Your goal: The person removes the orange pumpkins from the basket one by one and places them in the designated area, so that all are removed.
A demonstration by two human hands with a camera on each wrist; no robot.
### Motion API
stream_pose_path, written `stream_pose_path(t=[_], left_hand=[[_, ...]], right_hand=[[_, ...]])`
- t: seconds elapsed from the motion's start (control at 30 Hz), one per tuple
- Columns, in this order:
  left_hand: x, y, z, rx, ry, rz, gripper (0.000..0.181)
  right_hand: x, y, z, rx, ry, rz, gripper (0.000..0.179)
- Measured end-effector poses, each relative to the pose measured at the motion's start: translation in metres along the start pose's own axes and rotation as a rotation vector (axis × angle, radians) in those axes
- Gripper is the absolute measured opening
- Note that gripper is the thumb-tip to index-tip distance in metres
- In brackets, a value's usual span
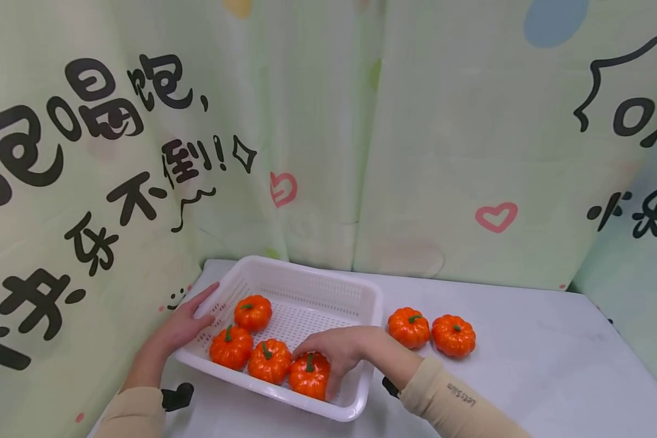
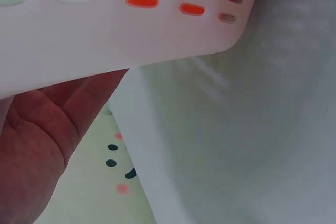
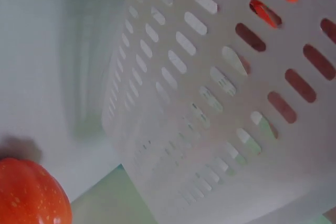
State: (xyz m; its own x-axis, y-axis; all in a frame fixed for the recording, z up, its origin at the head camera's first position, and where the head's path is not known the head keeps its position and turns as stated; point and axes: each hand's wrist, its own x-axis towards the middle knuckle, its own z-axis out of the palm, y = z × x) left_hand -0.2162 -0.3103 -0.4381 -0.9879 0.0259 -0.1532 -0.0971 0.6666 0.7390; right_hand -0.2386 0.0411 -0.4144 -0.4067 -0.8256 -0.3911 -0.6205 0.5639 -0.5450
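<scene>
A white perforated plastic basket (image 1: 306,277) stands tilted across the view, with several small orange pumpkins inside. My left hand (image 1: 182,328) holds the basket's left rim; in the left wrist view its palm (image 2: 39,145) shows below the basket wall. My right hand (image 1: 342,350) reaches over the right side and grips the nearest right pumpkin (image 1: 309,378), fingers and thumb on either side of it. To its left sit another pumpkin (image 1: 269,362), one at the left wall (image 1: 231,348) and one farther back (image 1: 253,313). The basket wall hides the right hand in the right wrist view.
Two more orange pumpkins, one nearer the basket (image 1: 408,328) and one farther right (image 1: 453,336), lie on the white table (image 1: 536,365). A pale green printed curtain (image 1: 416,152) hangs behind and along both sides.
</scene>
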Motion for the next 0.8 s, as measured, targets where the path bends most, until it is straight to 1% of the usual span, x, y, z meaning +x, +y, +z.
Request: stream_pose_path(t=[0.13, 0.27, 0.43, 0.53, 0.63, 0.8], left_hand=[[-0.001, 0.001, -0.001, 0.006, 0.003, 0.006, 0.071], [-0.002, 0.003, -0.001, 0.013, 0.001, 0.002, 0.071], [-0.001, 0.002, -0.001, 0.018, -0.001, 0.002, 0.071], [-0.001, 0.001, 0.0, 0.02, 0.0, 0.004, 0.07], [-0.001, 0.001, 0.0, 0.016, 0.004, 0.004, 0.07], [-0.002, 0.001, 0.0, 0.017, 0.007, 0.006, 0.07]], right_hand=[[0.003, -0.002, 0.004, -0.035, -0.002, -0.014, 0.075], [0.006, -0.003, 0.008, -0.072, -0.004, -0.007, 0.075], [0.004, -0.003, 0.008, -0.072, 0.004, -0.016, 0.073], [0.0, -0.001, 0.005, -0.064, 0.034, -0.04, 0.072], [-0.005, 0.0, -0.001, -0.076, 0.082, -0.069, 0.071], [-0.017, -0.001, -0.016, -0.049, 0.149, -0.079, 0.067]])
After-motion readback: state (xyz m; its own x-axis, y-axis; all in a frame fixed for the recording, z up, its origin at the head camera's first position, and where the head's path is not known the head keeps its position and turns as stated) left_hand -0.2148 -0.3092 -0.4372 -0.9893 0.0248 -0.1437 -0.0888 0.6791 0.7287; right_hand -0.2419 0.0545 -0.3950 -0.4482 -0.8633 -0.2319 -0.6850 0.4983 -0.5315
